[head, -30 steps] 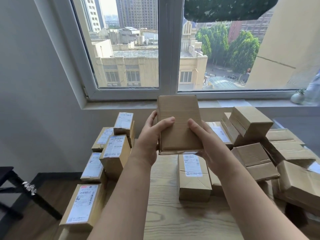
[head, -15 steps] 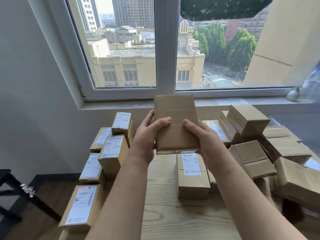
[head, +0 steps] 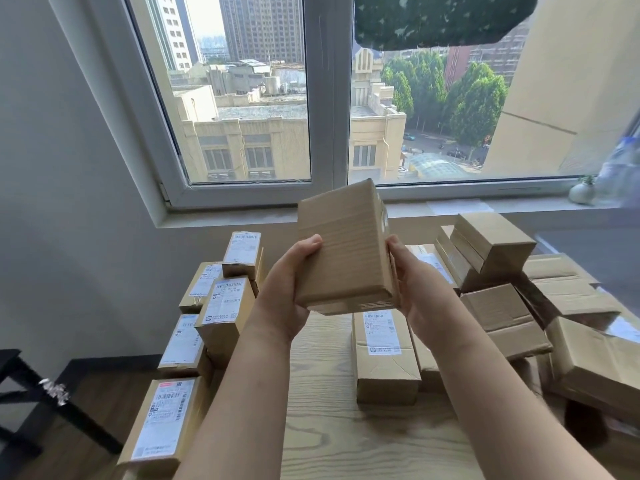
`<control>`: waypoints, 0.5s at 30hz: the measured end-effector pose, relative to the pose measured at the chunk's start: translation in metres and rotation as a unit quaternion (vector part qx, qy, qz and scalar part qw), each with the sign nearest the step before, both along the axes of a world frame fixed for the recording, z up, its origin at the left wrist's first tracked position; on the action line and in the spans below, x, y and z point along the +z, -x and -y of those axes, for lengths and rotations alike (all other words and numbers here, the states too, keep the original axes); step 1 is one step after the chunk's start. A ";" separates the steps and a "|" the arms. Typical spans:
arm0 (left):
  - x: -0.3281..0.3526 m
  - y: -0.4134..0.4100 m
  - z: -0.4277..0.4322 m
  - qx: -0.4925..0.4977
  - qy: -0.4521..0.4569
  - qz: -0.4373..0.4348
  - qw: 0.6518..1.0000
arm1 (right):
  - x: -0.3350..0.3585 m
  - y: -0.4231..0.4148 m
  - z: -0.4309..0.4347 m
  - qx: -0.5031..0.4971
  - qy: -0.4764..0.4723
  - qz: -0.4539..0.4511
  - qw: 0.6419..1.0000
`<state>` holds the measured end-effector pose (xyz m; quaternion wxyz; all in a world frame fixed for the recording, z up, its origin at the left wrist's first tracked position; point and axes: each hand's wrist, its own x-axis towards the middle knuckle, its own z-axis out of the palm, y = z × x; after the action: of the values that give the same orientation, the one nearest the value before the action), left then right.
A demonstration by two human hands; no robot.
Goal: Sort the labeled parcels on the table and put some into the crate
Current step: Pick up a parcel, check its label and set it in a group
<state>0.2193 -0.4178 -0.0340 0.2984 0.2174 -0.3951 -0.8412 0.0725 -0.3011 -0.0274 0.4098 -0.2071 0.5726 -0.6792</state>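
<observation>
Two bare hands hold one brown cardboard parcel (head: 343, 251) up in the air above the middle of the table. The left hand (head: 289, 296) grips its left side with the thumb curled over the front. The right hand (head: 420, 289) grips its right side. The face towards the camera is plain.

Below is a pale wooden table (head: 329, 431) with strong grain. A labelled box (head: 382, 355) lies near its middle. A row of labelled parcels (head: 225, 306), white labels up, runs along the left edge. A loose pile of plain brown boxes (head: 495, 247) fills the right side.

Beyond the far edge is a white windowsill (head: 242, 216) with a small round vase (head: 581, 192) at its right end. The large window (head: 242, 98) shows city buildings and trees. The wall (head: 52, 202) on the left is grey. A dark stool (head: 20, 393) stands on the wooden floor (head: 83, 434).
</observation>
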 end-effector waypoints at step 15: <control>0.010 0.011 -0.012 0.013 0.168 0.174 0.970 | -0.001 -0.012 -0.002 -0.048 0.034 -0.141 0.988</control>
<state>0.2082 -0.4053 -0.0242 0.2684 0.3123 -0.5733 -0.7083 0.0846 -0.2987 -0.0279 0.2848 -0.2868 0.6108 -0.6809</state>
